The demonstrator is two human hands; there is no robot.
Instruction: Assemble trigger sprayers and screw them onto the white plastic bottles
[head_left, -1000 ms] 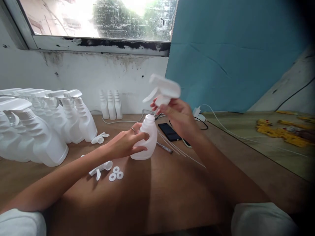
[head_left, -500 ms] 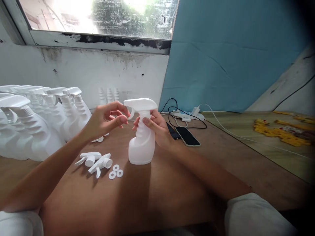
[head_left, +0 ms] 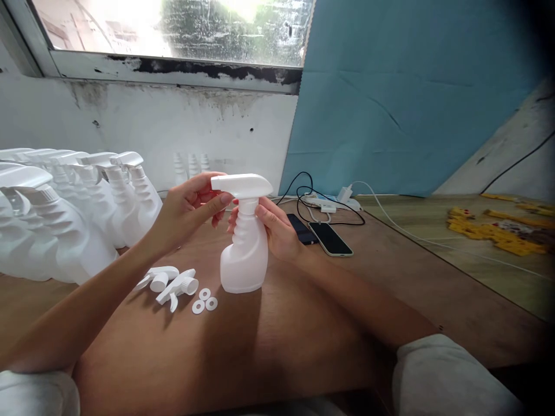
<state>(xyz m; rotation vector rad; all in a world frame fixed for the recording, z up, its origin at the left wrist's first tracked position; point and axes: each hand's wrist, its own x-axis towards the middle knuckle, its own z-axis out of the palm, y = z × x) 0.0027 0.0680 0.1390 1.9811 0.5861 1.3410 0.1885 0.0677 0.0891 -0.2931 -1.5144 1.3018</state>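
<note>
Stained white wall (head_left: pixel 143 124) stood behind a brown tabletop (head_left: pixel 329 323), with a grimy window (head_left: pixel 229 34) set in it above. At the far left, translucent white bottles with trigger sprayers fitted (head_left: pixel 82 231) stood upright in close ranks. Next came the left hand (head_left: pixel 182 211), its thumb and fingers drawn in narrowly about the nozzle end of a white trigger-sprayer head (head_left: pixel 245 185), the thumb tip just under it; whatever lay behind that thumb was hidden. Below the left wrist, two loose trigger-sprayer heads (head_left: pixel 177 287) lay side by side on the tabletop, and just to their right three flat white ring washers (head_left: pixel 201 303) formed a small cluster. Farther back, three slim ribbed bottle necks (head_left: pixel 193 166) showed against the wall, partly covered by the left hand.

In the middle, the spray bottle (head_left: pixel 244 266) under that sprayer head stood upright, its base at the tabletop. The right hand (head_left: pixel 284 231) was closed around its neck from the right side, thumb on the collar. Just beyond, a dark phone (head_left: pixel 302 230) and a pale-rimmed phone (head_left: pixel 330 239) lay near a looped black cable (head_left: pixel 363 219) and a white plug (head_left: pixel 345 193). Blue sheeting (head_left: pixel 390 104) covered the wall behind them. At the far right, yellow pieces (head_left: pixel 498 234) lay on a wood-grained surface (head_left: pixel 425 260).
</note>
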